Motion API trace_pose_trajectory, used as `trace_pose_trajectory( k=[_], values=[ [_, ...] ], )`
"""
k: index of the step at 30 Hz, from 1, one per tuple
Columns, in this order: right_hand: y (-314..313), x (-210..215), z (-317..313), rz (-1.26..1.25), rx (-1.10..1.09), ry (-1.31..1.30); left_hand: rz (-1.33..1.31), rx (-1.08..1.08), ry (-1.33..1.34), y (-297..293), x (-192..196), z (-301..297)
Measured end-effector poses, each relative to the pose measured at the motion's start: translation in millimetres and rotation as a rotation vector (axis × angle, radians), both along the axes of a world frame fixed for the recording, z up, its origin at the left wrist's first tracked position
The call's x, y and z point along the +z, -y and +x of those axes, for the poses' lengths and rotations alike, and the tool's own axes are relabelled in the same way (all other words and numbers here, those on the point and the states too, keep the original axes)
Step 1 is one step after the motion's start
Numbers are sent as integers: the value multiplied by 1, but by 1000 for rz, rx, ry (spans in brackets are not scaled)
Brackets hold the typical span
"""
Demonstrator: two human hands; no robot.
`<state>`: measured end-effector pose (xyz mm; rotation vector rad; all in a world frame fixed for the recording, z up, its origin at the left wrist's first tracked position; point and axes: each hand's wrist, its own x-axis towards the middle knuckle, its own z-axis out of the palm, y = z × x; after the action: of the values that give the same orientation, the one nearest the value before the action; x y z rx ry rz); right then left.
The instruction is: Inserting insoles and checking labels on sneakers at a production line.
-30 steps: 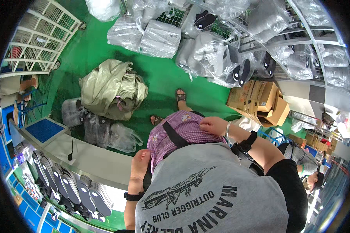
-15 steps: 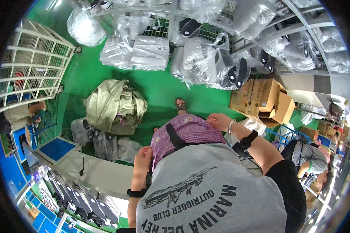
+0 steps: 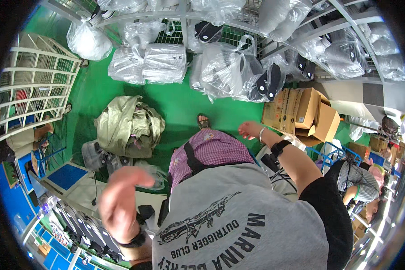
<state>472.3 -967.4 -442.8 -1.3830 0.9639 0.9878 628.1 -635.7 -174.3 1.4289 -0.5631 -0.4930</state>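
Observation:
My left hand (image 3: 120, 199) is raised at the lower left, blurred, with the fingers apart and nothing in it. A black band sits on its wrist. My right hand (image 3: 250, 129) reaches out over the green floor (image 3: 180, 105) toward the cardboard boxes (image 3: 301, 112), open and holding nothing, with a bracelet and a black watch on the arm. Between my arms hangs a pink checked pouch (image 3: 209, 150) with a black strap, over my grey printed shirt. My sandalled foot (image 3: 204, 121) shows just beyond it.
An olive green sack (image 3: 126, 126) lies on the floor to the left. Clear bags of shoes (image 3: 238, 67) hang on wire racks above. A white wire cage (image 3: 31, 90) stands far left. Black shoe soles (image 3: 76, 225) line the lower left. Another person (image 3: 355, 177) bends at right.
My left hand has lifted from my waist up and out to the left. My right hand has left the pink pouch and stretched out to the right. The view has tilted toward the racks.

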Motion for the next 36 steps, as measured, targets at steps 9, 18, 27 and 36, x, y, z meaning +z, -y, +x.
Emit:
trace_pose_trajectory(
  k=[9,18,27,36],
  values=[
    [13,2,25,-55,-41,123,-106,-286,9,3,94,4],
    [15,-21,29,11,72,21,-293,-204,244,71,100,27],
    [15,-11,59,-51,193,35,-531,-155,391,20,111,3],
    [20,-16,70,-89,335,52,-899,171,554,20,99,-23]
  ],
)
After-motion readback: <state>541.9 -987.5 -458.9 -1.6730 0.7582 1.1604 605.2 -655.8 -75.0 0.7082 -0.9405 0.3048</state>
